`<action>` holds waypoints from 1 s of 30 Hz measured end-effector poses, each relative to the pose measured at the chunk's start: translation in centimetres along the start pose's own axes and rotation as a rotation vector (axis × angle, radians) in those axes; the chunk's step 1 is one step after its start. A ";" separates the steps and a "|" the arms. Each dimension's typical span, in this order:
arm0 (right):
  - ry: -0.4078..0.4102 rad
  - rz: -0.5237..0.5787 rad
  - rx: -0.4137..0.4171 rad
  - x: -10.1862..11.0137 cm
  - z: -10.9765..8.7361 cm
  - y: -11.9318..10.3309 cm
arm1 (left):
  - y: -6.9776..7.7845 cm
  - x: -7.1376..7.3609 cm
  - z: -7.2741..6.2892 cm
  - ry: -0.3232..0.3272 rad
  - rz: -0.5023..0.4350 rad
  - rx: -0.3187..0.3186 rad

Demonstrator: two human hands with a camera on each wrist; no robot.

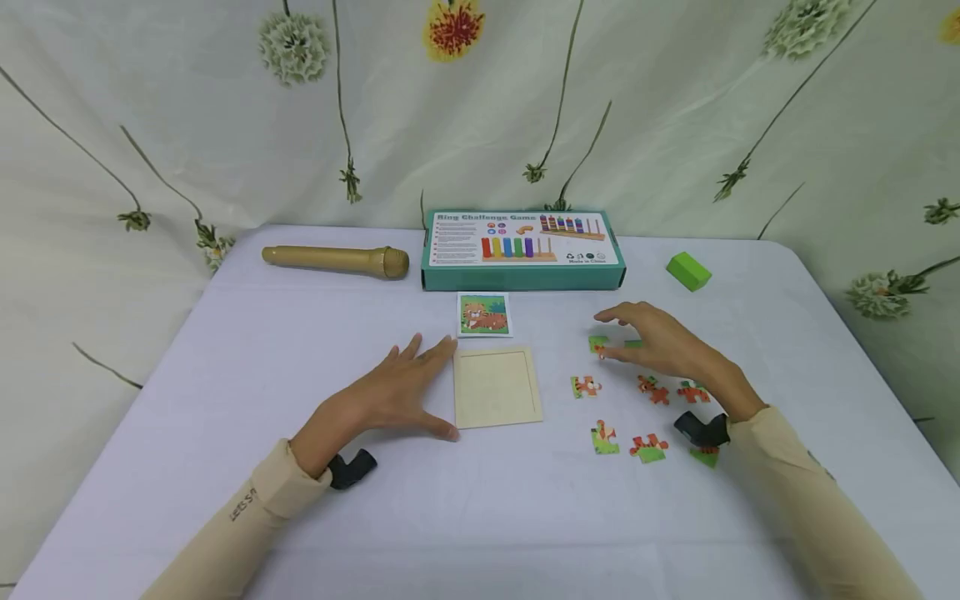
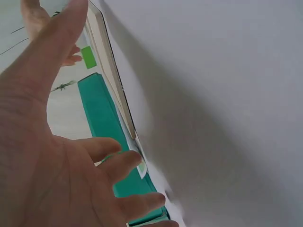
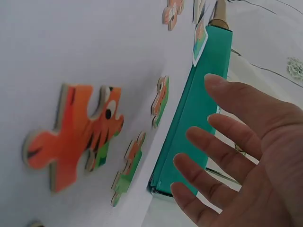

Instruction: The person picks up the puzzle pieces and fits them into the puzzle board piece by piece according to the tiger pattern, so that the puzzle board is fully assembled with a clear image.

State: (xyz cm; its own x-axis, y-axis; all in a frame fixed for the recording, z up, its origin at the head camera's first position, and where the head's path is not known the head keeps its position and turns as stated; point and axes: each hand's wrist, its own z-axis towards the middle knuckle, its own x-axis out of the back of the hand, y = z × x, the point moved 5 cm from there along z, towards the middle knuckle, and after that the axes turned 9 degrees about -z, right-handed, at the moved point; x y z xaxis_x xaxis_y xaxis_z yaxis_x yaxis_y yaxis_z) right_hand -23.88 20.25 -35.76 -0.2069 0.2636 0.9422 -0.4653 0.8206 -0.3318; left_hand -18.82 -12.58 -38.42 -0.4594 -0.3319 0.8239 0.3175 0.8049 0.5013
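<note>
My left hand (image 1: 401, 390) spreads its fingers beside the left edge of a square wooden puzzle tray (image 1: 497, 387), thumb and fingertips right at its rim. Over the puzzle pieces on the right hovers my right hand (image 1: 656, 340), fingers apart with nothing held; it partly covers the upper pieces. One tiger-picture piece (image 1: 597, 343) lies just under its fingertips. Other pieces lie around, such as an orange one (image 1: 585, 387), a green-edged one (image 1: 603, 437) and an orange striped piece (image 3: 75, 132) large in the right wrist view. A tiger picture card (image 1: 483, 315) sits behind the tray.
A teal game box (image 1: 523, 279) stands at the back. To its left lies a gold microphone (image 1: 337, 261), to its right a green block (image 1: 688, 271). A flowered cloth (image 1: 480, 100) hangs behind the white table (image 1: 480, 533).
</note>
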 end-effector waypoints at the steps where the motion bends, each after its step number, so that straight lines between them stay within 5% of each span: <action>1: -0.004 0.001 0.006 -0.1 0.1 0.1 | 0.0 0.0 0.0 -0.003 0.001 0.005; 30: -0.063 0.021 0.020 -1.8 1.5 0.9 | 0.1 -0.4 0.7 -0.008 0.019 -0.030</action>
State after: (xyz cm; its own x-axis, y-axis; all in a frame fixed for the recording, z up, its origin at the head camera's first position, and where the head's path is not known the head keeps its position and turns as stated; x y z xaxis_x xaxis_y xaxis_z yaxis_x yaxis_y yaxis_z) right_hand -25.20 19.74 -37.86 -0.2701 0.2479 0.9304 -0.4768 0.8050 -0.3529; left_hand -19.16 -12.07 -38.87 -0.4596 -0.3128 0.8312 0.3512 0.7956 0.4936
